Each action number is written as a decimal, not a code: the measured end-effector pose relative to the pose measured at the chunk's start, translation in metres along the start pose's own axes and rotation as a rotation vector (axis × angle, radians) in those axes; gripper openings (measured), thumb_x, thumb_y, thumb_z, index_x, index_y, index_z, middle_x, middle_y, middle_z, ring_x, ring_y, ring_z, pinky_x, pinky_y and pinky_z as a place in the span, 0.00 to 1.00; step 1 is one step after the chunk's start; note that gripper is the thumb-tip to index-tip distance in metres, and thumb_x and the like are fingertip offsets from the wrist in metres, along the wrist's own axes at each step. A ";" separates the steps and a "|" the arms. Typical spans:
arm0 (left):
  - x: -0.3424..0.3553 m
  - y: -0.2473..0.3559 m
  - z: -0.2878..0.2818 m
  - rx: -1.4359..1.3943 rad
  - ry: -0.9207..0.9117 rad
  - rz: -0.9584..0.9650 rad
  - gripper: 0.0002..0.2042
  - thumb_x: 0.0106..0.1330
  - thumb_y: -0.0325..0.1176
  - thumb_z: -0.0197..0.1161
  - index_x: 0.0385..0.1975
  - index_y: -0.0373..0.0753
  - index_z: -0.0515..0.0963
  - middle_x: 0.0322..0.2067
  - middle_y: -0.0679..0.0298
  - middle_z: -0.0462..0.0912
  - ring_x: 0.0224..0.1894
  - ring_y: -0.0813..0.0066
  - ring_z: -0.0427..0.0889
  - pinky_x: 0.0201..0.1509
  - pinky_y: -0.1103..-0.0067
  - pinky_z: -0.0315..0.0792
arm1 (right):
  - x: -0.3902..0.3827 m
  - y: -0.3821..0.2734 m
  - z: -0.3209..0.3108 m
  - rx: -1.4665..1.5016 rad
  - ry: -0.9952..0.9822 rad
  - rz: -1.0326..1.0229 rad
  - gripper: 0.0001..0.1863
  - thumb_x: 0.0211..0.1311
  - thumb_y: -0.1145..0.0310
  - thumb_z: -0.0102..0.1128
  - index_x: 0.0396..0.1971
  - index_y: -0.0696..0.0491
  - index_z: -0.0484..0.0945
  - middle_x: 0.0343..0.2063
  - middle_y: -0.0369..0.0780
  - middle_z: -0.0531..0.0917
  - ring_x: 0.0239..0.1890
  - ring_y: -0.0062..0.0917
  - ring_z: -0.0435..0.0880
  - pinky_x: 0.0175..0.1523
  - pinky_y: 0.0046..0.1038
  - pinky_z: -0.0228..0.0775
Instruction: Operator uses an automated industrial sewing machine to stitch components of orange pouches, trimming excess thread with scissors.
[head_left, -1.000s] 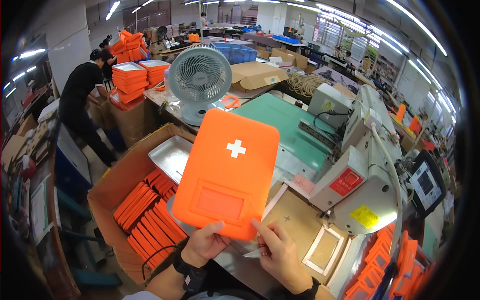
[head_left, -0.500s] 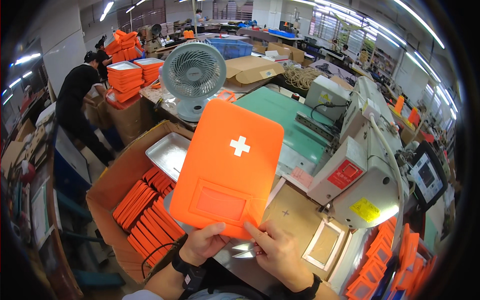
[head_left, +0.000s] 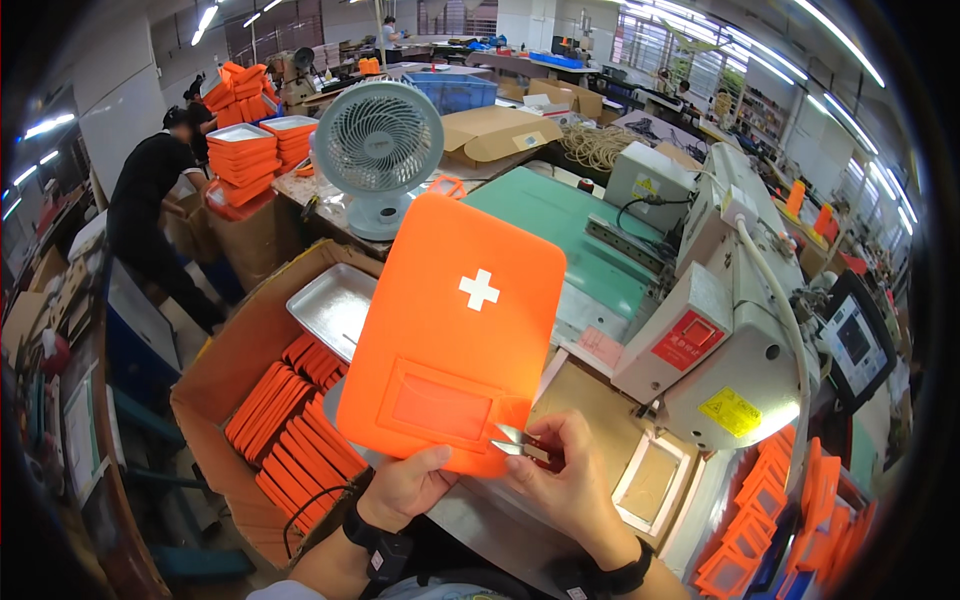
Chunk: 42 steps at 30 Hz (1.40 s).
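Observation:
Upright in front of me is an orange first-aid case cover [head_left: 430,300] with a white cross and a framed clear window [head_left: 441,406] near its lower edge. My left hand [head_left: 408,487] grips its bottom edge, thumb on the front face and the other fingers behind. In my right hand [head_left: 572,490] is a small pair of metal thread snips [head_left: 520,440], its blades apart and pointing left. The blade tips lie at the cover's lower right, beside the window frame; I cannot tell whether they touch it. A fine thread seems to run near there.
A cardboard box [head_left: 222,395] of orange pieces, with a metal tray [head_left: 335,308] on it, stands left. On the right are a sewing machine [head_left: 735,350], its control screen [head_left: 855,335] and orange window frames [head_left: 745,545]. A fan [head_left: 380,145] stands behind; a person [head_left: 150,200] bends at far left.
My right hand has risen from below the cover's edge, bringing the snips up to its lower right corner. The left hand keeps its hold, and the cover has barely moved.

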<state>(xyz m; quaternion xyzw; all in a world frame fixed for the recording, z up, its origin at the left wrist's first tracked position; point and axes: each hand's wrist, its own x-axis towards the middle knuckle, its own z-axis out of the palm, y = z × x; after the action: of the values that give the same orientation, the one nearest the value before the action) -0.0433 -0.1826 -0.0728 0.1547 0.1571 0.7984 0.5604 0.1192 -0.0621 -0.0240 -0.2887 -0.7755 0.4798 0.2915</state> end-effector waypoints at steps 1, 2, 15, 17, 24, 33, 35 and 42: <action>-0.001 0.001 0.001 -0.008 -0.003 -0.004 0.26 0.66 0.18 0.54 0.65 0.36 0.61 0.63 0.53 0.70 0.65 0.56 0.71 0.69 0.59 0.66 | 0.001 0.003 0.000 0.019 0.001 -0.024 0.20 0.56 0.68 0.73 0.42 0.58 0.71 0.33 0.40 0.79 0.33 0.21 0.80 0.36 0.25 0.76; -0.001 0.002 0.002 -0.015 -0.006 -0.008 0.27 0.65 0.18 0.53 0.66 0.36 0.61 0.63 0.54 0.70 0.65 0.56 0.70 0.69 0.59 0.65 | 0.001 0.002 0.001 0.106 0.023 -0.012 0.19 0.57 0.68 0.72 0.42 0.58 0.71 0.32 0.39 0.78 0.33 0.19 0.79 0.37 0.23 0.75; -0.001 0.003 -0.001 -0.097 -0.026 0.006 0.28 0.64 0.21 0.54 0.66 0.36 0.61 0.64 0.54 0.69 0.66 0.55 0.69 0.68 0.57 0.66 | 0.002 -0.002 0.001 0.312 0.113 0.063 0.15 0.61 0.73 0.67 0.42 0.58 0.71 0.33 0.35 0.78 0.33 0.13 0.75 0.37 0.16 0.69; -0.001 0.003 -0.006 -0.122 -0.032 -0.021 0.27 0.64 0.21 0.54 0.66 0.36 0.61 0.64 0.54 0.69 0.65 0.55 0.70 0.68 0.58 0.66 | 0.003 -0.004 0.002 0.304 0.122 0.076 0.14 0.61 0.74 0.66 0.42 0.58 0.71 0.34 0.35 0.78 0.33 0.13 0.75 0.37 0.16 0.69; -0.009 0.002 -0.018 0.013 0.050 -0.012 0.29 0.62 0.23 0.57 0.66 0.36 0.61 0.65 0.55 0.67 0.67 0.57 0.68 0.70 0.57 0.62 | -0.011 -0.055 -0.009 -0.034 0.058 -0.130 0.14 0.60 0.80 0.59 0.45 0.58 0.71 0.39 0.37 0.76 0.34 0.13 0.74 0.39 0.15 0.68; 0.005 -0.004 -0.016 -0.015 -0.074 -0.025 0.28 0.63 0.19 0.55 0.66 0.42 0.63 0.65 0.59 0.68 0.67 0.57 0.67 0.70 0.55 0.62 | -0.059 -0.133 -0.179 -0.507 0.765 -0.524 0.21 0.56 0.84 0.54 0.52 0.61 0.71 0.41 0.37 0.74 0.37 0.14 0.73 0.40 0.17 0.68; 0.006 0.000 -0.004 -0.009 -0.053 0.002 0.31 0.61 0.19 0.55 0.67 0.42 0.62 0.66 0.59 0.67 0.68 0.54 0.66 0.70 0.51 0.62 | -0.042 -0.157 -0.206 -0.527 0.857 -0.360 0.16 0.54 0.84 0.56 0.45 0.60 0.76 0.36 0.35 0.73 0.33 0.13 0.74 0.38 0.17 0.67; 0.009 -0.005 -0.009 -0.127 -0.013 -0.054 0.31 0.60 0.17 0.55 0.66 0.42 0.63 0.65 0.59 0.68 0.68 0.54 0.66 0.69 0.51 0.63 | 0.030 -0.138 -0.277 -0.637 0.410 -0.219 0.14 0.56 0.82 0.59 0.43 0.59 0.81 0.32 0.38 0.78 0.30 0.19 0.75 0.37 0.20 0.69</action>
<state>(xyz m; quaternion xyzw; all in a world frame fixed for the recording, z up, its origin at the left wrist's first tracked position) -0.0459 -0.1732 -0.0824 0.1197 0.1064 0.7902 0.5915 0.2779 0.0678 0.2092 -0.3699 -0.8377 0.1134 0.3855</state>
